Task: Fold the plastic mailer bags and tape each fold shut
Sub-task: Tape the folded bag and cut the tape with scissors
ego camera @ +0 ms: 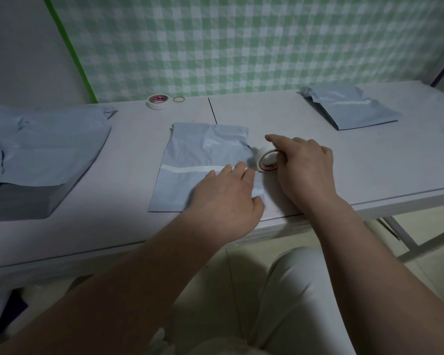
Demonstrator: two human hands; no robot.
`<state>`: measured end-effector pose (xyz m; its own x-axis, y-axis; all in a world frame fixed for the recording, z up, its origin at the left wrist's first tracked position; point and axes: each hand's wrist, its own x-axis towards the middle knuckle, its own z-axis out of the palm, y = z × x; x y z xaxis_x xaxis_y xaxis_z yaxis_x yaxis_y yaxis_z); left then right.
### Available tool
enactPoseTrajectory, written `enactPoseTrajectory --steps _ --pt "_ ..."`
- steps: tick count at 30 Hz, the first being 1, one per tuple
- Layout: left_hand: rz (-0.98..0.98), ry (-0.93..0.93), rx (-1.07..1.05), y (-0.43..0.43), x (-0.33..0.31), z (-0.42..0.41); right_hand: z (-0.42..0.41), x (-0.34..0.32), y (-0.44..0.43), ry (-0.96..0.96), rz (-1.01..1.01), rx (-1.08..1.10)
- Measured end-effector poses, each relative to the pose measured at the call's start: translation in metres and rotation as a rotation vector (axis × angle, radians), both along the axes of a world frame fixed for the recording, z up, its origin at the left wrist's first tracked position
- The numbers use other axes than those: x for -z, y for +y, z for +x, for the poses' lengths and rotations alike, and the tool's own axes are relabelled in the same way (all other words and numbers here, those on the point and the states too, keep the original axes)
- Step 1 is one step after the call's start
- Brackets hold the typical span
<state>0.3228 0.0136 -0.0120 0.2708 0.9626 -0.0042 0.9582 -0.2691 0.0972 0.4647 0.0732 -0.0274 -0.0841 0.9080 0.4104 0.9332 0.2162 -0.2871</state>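
Left hand (pixel 226 201): near centre, fingers fairly straight and lying flat on the bag, their tips at the right end of the tape strip; it presses and grips nothing.
Right hand (pixel 305 167): just right of the bag, fingers and thumb curled round the tape roll, index finger stretched over its top.
Tape roll (pixel 267 161): white, standing on edge, just beside the bag's right edge.
Mailer bag (pixel 190 155): grey-blue, in the middle of the table (pixel 369 172), its top part folded down toward the near side.
Tape strip (pixel 190 169): white, running left to right along the fold's edge as far as the left fingertips.
Unfolded bags (pixel 44 149): loose pile at the left end of the table.
Taped bags (pixel 349 108): folded stack at far right, a white strip across the top one.
Spare roll (pixel 157 101): far edge, left of centre, with a small ring (pixel 178 99) beside it.
Step in hand: probably the end of taping this fold, the strip laid and held down. Whether it is already torn from the roll cannot be told.
Next move: likely to tear the tape at the bag's right edge while the left fingers pin the strip, then smooth the end flat.
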Motion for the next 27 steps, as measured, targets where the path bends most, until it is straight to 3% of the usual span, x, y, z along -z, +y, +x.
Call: enactPoseTrajectory --steps 7,21,27 --pt "0.016 0.041 0.006 0.003 0.001 0.002 0.004 -0.002 0.001 -0.071 0.071 0.023" --pt "0.077 0.107 -0.034 0.008 0.001 0.011 -0.005 -0.016 0.004 0.123 0.012 0.007" --pt "0.094 -0.226 -0.104 0.031 -0.009 -0.002 -0.008 -0.021 0.004 0.174 0.052 -0.006"
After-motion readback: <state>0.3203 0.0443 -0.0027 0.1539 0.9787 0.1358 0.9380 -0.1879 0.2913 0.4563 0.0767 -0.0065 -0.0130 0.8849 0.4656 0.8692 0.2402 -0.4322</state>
